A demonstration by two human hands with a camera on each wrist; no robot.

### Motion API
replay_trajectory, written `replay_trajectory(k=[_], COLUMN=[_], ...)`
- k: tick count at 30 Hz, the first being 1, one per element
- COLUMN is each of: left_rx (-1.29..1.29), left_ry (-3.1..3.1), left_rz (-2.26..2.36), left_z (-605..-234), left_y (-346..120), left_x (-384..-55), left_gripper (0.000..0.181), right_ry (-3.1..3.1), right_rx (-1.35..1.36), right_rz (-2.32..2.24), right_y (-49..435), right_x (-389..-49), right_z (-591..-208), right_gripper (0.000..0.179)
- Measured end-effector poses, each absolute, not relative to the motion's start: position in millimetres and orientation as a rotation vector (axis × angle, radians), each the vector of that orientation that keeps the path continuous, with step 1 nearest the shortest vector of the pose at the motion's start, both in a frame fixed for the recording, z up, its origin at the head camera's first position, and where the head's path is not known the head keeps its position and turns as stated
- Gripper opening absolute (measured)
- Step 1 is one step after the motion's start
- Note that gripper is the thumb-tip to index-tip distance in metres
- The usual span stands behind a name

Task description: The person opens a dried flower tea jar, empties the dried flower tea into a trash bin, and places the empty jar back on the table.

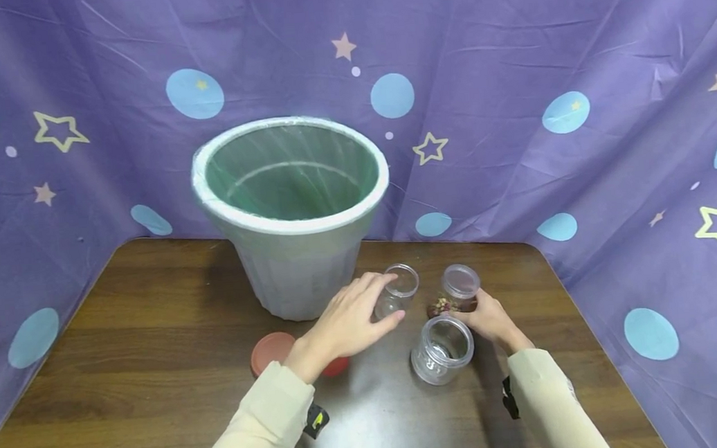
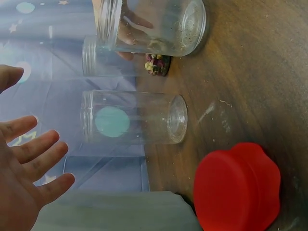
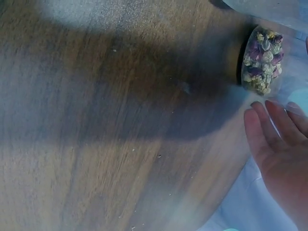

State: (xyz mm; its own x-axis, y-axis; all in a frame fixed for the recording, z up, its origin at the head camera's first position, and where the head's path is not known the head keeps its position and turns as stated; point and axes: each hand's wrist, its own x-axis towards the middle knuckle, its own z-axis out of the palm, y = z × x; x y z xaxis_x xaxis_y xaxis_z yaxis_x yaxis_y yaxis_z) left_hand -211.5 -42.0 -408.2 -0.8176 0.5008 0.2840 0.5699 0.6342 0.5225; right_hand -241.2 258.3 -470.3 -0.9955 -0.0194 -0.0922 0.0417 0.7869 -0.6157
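Note:
My left hand [image 1: 355, 314] reaches with spread fingers towards a clear, empty jar [image 1: 401, 292]. The left wrist view shows a gap between this hand's fingers [image 2: 42, 153] and that jar [image 2: 134, 118]. On the right, my right hand [image 1: 489, 320] holds the lower part of a clear jar with dried flowers [image 1: 453, 290] in its bottom, thumb in front. The right wrist view has my right hand [image 3: 284, 144] with its fingertips right at the side of the flower jar [image 3: 262, 60]. A second empty clear jar [image 1: 442, 350] stands upright in front of it.
Red round lids [image 1: 272, 351] lie on the wooden table [image 1: 126, 379], partly hidden under my left forearm. A large pale bin [image 1: 301, 263] with a clear liner stands at the back. A purple patterned cloth [image 1: 477, 49] hangs behind the table.

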Motion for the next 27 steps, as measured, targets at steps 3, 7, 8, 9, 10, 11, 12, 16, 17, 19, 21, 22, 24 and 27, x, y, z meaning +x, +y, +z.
replay_trajectory(k=[3,7,8,9,10,11,12,16,17,19,21,22,24,27], left_rx=[-0.899,-0.906,-0.908,-0.909,-0.910,-0.911,-0.912,-0.915,-0.913,-0.911,-0.909,-0.908,-0.909,-0.910], left_ry=[-2.737,-2.717,-2.714,-2.713,-2.712,-2.714,-2.715,-2.703,-2.701,-2.695,-2.698,-2.699,-2.692,-2.680], left_rz=[-0.936,-0.937,-0.936,-0.931,-0.930,-0.925,-0.922,-0.918,-0.917,-0.923,-0.925,-0.927,-0.929,-0.915], left_z=[-407.2,-407.8,-408.1,-408.6,-408.8,-409.4,-409.7,-410.1,-410.0,-409.2,-407.9,-407.5,-405.9,-403.1], left_y=[-43.6,-46.2,-47.0,-47.9,-48.8,-49.7,-50.7,-55.1,-56.3,-58.7,-61.3,-62.6,-65.2,-69.1], left_x=[-211.7,-212.4,-212.2,-212.1,-211.6,-211.4,-211.0,-210.9,-211.2,-211.8,-212.3,-212.5,-212.7,-212.9], left_gripper=[0.063,0.063,0.062,0.063,0.063,0.063,0.063,0.063,0.063,0.063,0.064,0.065,0.066,0.067], right_ry=[2.888,2.887,2.891,2.898,2.910,2.923,2.934,2.936,2.928,2.912,2.902,2.899,2.887,2.863], right_rx=[0.040,0.060,0.053,0.043,0.028,0.012,-0.007,-0.098,-0.108,-0.136,-0.159,-0.171,-0.189,-0.218], right_rz=[-1.018,-1.030,-1.023,-1.016,-1.003,-0.998,-0.998,-1.064,-1.096,-1.148,-1.180,-1.196,-1.217,-1.251], right_y=[258.7,259.8,260.2,260.5,260.7,260.6,260.4,258.6,258.4,258.3,259.4,260.0,261.2,261.5], right_x=[-241.4,-241.2,-241.1,-241.2,-241.3,-241.4,-241.6,-242.1,-242.3,-242.2,-242.5,-242.7,-243.3,-244.2], right_z=[-470.6,-470.5,-470.4,-470.2,-469.9,-469.5,-469.0,-465.5,-464.5,-461.6,-458.6,-456.7,-453.2,-448.0], right_gripper=[0.068,0.069,0.069,0.069,0.069,0.069,0.069,0.070,0.070,0.071,0.072,0.073,0.075,0.076])
